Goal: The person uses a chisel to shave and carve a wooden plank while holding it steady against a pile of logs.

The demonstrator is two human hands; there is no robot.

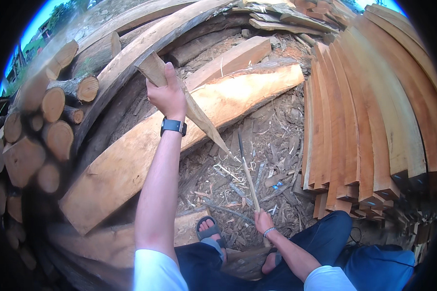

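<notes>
My left hand (167,97) is raised and closed around a wooden stake (199,114), broad at its upper end and tapering to a point low on the right. In my right hand (263,222), low near my knees, is a long slim wooden handle (250,182) with a narrow dark blade (241,144) at its far end. That blade is seen nearly edge-on, close beside the stake's point; whether they touch I cannot tell. Pale shavings (226,169) lie on the ground below the point.
A thick sawn slab (126,177) runs diagonally behind the stake. Cut logs (58,140) are piled at the left, and long sawn planks (359,106) are stacked at the right. My sandalled foot (210,233) stands by another slab (107,245). Bark and chips (277,131) litter the ground.
</notes>
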